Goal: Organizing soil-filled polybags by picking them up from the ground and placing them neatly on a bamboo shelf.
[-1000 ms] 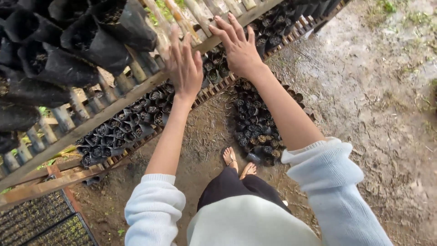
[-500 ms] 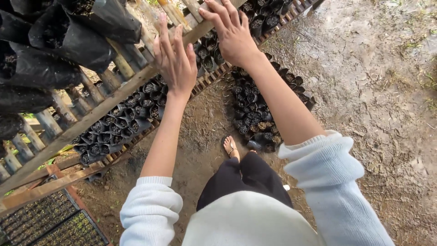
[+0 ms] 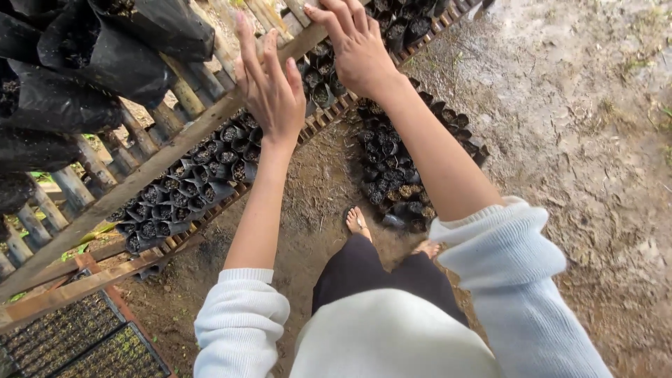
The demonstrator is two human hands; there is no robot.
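Observation:
My left hand (image 3: 269,84) is raised with fingers spread, held over the edge of a wooden slatted rack (image 3: 150,168); it holds nothing. My right hand (image 3: 357,45) reaches further up, its fingers apart and resting on the rack's front rail near the top of the view. Large black plastic grow bags (image 3: 105,56) filled with soil sit on the rack at the upper left, beside my left hand. White sleeves are pushed up both arms.
Under the rack lie rows of small black seedling bags (image 3: 182,189), with another cluster (image 3: 395,164) on the muddy ground by my bare feet (image 3: 358,222). Seedling trays (image 3: 77,343) stand at the lower left. Wet soil (image 3: 581,126) spreads to the right.
Both hands have stretched further up and forward over the rack's edge. The view has shifted closer to the rack and the big bags.

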